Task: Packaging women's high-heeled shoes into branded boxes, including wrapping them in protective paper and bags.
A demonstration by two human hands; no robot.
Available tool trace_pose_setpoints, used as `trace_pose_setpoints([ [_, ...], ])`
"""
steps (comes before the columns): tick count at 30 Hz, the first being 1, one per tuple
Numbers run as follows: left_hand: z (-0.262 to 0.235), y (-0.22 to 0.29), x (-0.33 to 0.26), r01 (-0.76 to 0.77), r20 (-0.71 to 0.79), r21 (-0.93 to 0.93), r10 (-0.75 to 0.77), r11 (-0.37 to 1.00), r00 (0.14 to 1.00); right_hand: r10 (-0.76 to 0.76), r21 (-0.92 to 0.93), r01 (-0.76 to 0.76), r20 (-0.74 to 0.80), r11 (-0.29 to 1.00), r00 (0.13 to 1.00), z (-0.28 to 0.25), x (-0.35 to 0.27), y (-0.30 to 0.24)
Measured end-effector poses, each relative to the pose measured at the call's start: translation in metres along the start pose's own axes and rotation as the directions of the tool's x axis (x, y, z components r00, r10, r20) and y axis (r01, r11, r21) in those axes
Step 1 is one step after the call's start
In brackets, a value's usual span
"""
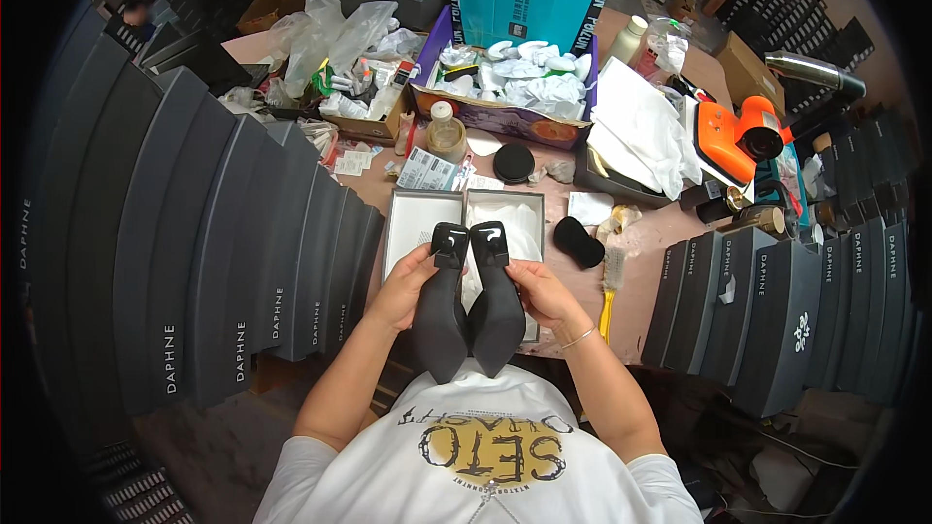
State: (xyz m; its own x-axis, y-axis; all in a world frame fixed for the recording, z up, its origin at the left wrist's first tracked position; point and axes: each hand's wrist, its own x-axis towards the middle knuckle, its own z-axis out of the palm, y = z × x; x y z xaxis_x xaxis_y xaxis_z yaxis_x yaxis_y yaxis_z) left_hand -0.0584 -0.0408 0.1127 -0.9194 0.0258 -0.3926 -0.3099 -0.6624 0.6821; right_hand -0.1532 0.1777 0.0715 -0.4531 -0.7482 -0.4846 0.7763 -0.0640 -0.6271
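A pair of black shoes is held up side by side over the table's near edge. Their glossy block heels point away from me and their tapered toes point towards my shirt. My left hand [400, 289] is closed on the heel end of the left shoe [442, 330]. At the same end of the right shoe [497, 315], my right hand [546, 293] grips it from the outer side. Beneath and beyond the shoes lies an open grey shoe box [540, 223], with white tissue paper [507, 217] in its right part.
Stacked dark shoe boxes [209, 262] wall in the left side, and more boxes [743, 301] stand at the right. A yellow-handled brush [610, 286] and a black sponge-like pad [579, 243] lie right of the open box. Beyond are a purple box [505, 107] and an orange device [728, 141].
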Motion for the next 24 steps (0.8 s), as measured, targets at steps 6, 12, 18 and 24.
trace_pose_setpoints([
  [6,0.001,-0.006,0.010,0.024,0.037,-0.046,-0.023,0.999,0.999,-0.037,0.004,0.037,-0.034,0.999,0.999,-0.003,-0.007,-0.002],
  [12,0.004,0.000,0.010,-0.099,0.037,0.132,0.095,0.986,0.995,-0.237,-0.370,0.177,-0.121,0.912,0.964,0.006,-0.028,-0.023],
  [18,-0.028,0.011,-0.010,-0.222,-0.022,0.594,0.292,0.773,0.956,-0.593,-0.949,0.230,0.061,0.214,0.803,-0.018,-0.119,-0.058],
  [24,-0.010,-0.009,-0.022,-0.330,0.235,0.899,0.318,0.287,0.919,-0.524,-0.962,0.255,0.268,-0.100,0.808,-0.128,-0.095,0.051],
])
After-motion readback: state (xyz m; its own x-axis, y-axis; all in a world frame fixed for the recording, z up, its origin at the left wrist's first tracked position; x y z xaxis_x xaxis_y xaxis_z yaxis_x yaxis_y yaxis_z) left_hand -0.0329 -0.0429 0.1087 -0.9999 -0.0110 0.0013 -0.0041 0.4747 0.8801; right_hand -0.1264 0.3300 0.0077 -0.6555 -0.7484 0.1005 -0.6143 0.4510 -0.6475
